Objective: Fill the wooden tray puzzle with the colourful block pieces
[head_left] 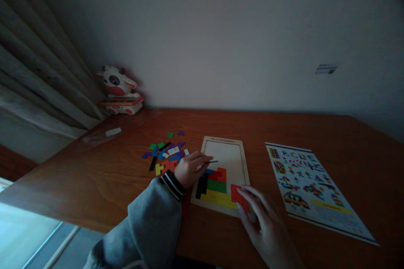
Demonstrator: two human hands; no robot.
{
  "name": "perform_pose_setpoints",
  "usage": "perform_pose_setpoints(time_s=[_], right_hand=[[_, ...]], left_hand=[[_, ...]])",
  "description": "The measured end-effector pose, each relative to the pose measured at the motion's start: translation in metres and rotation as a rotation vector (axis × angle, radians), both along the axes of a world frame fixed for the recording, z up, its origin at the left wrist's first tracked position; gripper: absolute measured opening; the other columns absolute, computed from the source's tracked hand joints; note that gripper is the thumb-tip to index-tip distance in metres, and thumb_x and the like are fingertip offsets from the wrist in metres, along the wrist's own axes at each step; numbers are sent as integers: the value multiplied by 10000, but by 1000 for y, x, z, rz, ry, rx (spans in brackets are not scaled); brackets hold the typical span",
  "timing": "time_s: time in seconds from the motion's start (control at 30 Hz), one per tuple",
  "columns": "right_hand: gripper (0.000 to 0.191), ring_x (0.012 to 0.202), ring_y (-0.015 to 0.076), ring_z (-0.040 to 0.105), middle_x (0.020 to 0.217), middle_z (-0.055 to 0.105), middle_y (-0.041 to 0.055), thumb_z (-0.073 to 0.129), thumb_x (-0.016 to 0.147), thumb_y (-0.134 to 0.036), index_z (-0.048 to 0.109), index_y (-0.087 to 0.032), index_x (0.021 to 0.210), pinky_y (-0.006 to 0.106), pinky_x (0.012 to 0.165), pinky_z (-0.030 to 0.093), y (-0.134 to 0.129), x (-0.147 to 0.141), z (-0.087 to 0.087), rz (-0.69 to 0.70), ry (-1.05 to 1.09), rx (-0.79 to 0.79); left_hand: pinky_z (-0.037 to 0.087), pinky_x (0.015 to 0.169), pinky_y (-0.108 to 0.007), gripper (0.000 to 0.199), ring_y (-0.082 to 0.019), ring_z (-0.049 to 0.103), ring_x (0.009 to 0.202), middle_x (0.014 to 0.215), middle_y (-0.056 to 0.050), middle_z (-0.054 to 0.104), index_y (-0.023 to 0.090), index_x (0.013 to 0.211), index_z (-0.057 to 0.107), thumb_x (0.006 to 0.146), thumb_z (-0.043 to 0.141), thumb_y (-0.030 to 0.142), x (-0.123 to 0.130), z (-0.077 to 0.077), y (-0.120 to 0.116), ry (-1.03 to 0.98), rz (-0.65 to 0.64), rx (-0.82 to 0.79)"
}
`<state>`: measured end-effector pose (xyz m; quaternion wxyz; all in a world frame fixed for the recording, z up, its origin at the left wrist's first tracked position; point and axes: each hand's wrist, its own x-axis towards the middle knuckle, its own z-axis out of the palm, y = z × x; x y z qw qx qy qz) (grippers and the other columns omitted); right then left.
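Note:
My left hand [191,169], in a grey sleeve with a striped cuff, is closed over the upper left part of a wooden puzzle board [245,157]. Between its fingertips is a thin dark puzzle piece [213,161], seen nearly edge-on. My right hand [263,216] pinches a red puzzle piece [237,194] at the board's lower right corner; the fingers hide part of it. Yellow [217,197], green [217,186], black, blue, red and orange pieces lie in the lower part of the board. The left hand partly covers the board's left edge.
Loose coloured puzzle pieces [162,155] are scattered left of the board on the brown table [126,176]. A printed pattern sheet [311,189] lies to the right. At the back left stands a cow-shaped toy [120,90], beside a curtain [41,67]. A wall runs behind the table.

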<state>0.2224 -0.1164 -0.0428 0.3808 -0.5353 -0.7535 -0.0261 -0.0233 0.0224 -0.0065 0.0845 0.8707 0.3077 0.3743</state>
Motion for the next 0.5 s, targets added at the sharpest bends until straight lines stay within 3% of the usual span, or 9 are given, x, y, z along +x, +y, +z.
perform_pose_setpoints(time_s=[0.13,0.5], right_hand=[[327,1083,221,648,1187,653,79,518,965,-301,560,-244,1285,363,906,564,-1,-2,5,7,13,15],[319,1083,230,652,1190,652,80,521,961,-309,565,-257,1273,370,909,567,-3,-2,9,-2,5,-9]], left_hand=[[548,864,-318,217,-173,652,920,976,-72,716,233,1052,726,960,532,195,13,2,-10,130,-255,132],[551,911,-287,245,-178,657,1052,1146,-90,710,178,1057,709,977,481,139,49,-6,-8,317,-326,48]])
